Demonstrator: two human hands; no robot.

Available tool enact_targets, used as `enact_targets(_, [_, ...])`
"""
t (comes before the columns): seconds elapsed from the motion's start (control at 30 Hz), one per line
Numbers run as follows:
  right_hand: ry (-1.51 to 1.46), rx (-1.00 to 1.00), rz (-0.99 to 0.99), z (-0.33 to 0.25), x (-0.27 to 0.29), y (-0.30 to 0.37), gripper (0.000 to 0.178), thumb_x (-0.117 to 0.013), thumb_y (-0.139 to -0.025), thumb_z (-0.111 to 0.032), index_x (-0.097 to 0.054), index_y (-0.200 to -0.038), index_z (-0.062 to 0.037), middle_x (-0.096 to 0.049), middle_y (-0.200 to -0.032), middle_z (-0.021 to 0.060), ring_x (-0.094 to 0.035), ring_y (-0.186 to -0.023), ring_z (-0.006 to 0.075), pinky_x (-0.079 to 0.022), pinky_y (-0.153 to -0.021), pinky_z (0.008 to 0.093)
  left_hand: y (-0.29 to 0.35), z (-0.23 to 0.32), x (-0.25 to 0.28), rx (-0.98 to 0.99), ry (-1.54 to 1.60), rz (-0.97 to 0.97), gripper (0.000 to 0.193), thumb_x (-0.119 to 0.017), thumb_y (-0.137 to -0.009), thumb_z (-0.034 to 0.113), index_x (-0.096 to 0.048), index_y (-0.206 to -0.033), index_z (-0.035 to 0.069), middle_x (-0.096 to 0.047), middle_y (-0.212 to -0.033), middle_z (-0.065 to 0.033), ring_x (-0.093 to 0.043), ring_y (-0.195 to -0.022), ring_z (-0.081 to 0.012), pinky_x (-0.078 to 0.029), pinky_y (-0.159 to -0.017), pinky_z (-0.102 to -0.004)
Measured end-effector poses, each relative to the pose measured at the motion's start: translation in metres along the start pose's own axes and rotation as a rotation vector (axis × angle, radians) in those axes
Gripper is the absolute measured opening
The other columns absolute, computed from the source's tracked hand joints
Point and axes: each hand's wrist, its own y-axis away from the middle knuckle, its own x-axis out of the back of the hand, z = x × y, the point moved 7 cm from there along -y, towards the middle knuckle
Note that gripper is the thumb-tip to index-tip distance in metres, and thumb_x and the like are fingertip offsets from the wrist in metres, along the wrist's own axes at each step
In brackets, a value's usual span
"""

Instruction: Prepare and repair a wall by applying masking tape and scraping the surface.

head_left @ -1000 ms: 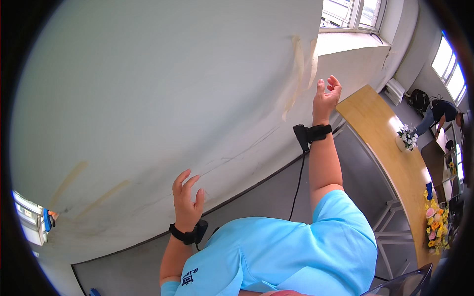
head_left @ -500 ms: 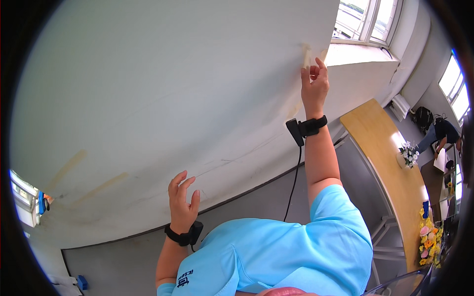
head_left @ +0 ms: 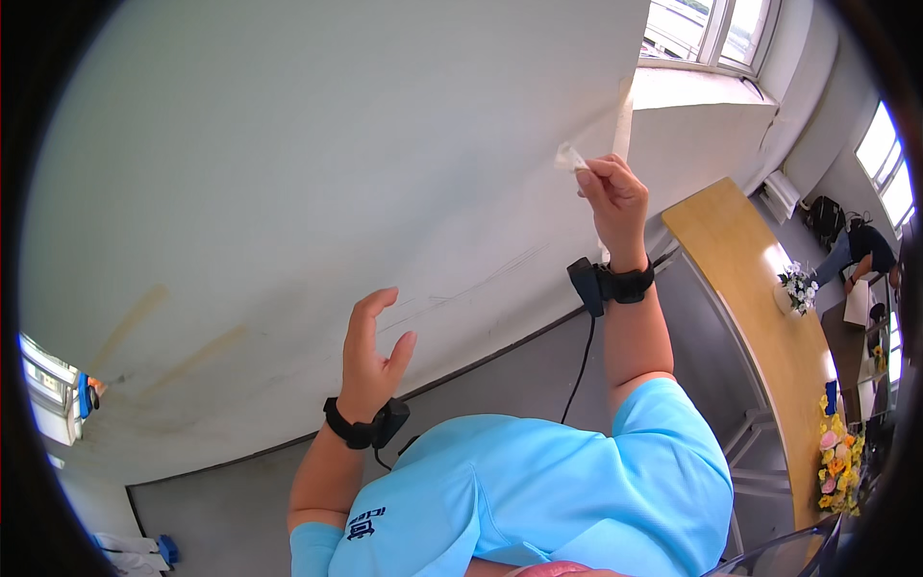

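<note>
My right hand point(head_left: 615, 197) is raised close to the white wall point(head_left: 385, 163), its thumb and fingertips pinching a small crumpled piece of whitish tape point(head_left: 569, 157). The loose end of the piece sticks out to the left of the fingers. Just behind this hand, a pale vertical strip point(head_left: 624, 120) runs along the wall's edge below the window. Lower down on the left, my left hand point(head_left: 370, 356) is held up in front of the wall, open and empty, with thumb and fingers apart. Black bands with cabled boxes sit on both wrists.
Two yellowish marks point(head_left: 130, 325) show low on the left of the wall. On the right stands a long wooden table point(head_left: 731, 250) with white flowers point(head_left: 796, 287) and a colourful bouquet point(head_left: 840, 466). Another person point(head_left: 868, 248) bends over beyond it. A window point(head_left: 707, 34) is at the upper right.
My right hand has drawn back from the wall's edge, down toward me, with the tape piece now pinched in it. The left hand has risen slightly, still open.
</note>
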Motion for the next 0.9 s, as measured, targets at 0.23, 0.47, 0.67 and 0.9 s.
enact_targets(0.23, [0.241,0.25,-0.181,-0.042,-0.019,0.04,0.016,-0.065,-0.067,0.005,-0.062,-0.08,-0.0033,-0.051,-0.068,0.0035,-0.05,-0.056,0.0122,-0.039,-0.047,0.0233,-0.056,0.038,-0.047,-0.1,0.15,-0.063,0.049,-0.069,-0.066,0.008,-0.045,-0.108,0.003,-0.05,-0.101,-0.0102,-0.05,-0.094,-0.0208,-0.038,-0.084,-0.0314])
enact_targets(0.47, [0.252,0.31,-0.267,-0.042,-0.026,0.065,0.026,-0.068,-0.063,0.002,-0.063,-0.086,-0.0082,-0.05,-0.072,0.0025,-0.05,-0.061,0.0163,-0.042,-0.052,0.0268,-0.067,0.057,-0.08,-0.323,0.161,0.094,0.037,-0.07,-0.066,0.004,-0.046,-0.094,0.005,-0.048,-0.086,-0.0077,-0.047,-0.076,-0.0201,-0.041,-0.066,-0.0289])
enact_targets(0.67, [0.269,0.395,-0.253,-0.047,-0.021,0.073,0.034,-0.066,-0.065,0.003,-0.059,-0.097,-0.0064,-0.053,-0.076,0.0055,-0.054,-0.068,0.0205,-0.046,-0.061,0.0307,-0.055,0.073,-0.077,-0.615,-0.01,0.068,0.021,-0.066,-0.065,0.002,-0.051,-0.078,0.009,-0.05,-0.077,-0.0023,-0.049,-0.074,-0.0204,-0.042,-0.061,-0.0303])
enact_targets(0.9, [-0.114,0.097,0.435,0.002,0.045,0.063,0.046,-0.059,-0.08,-0.015,-0.039,-0.118,0.0004,-0.047,-0.11,0.0091,-0.045,-0.103,0.0175,-0.035,-0.089,0.0279,-0.033,0.075,-0.078,-0.754,-0.128,-0.024,0.023,-0.068,-0.06,0.001,-0.054,-0.076,0.01,-0.051,-0.074,-0.0014,-0.051,-0.072,-0.0194,-0.042,-0.062,-0.0282])
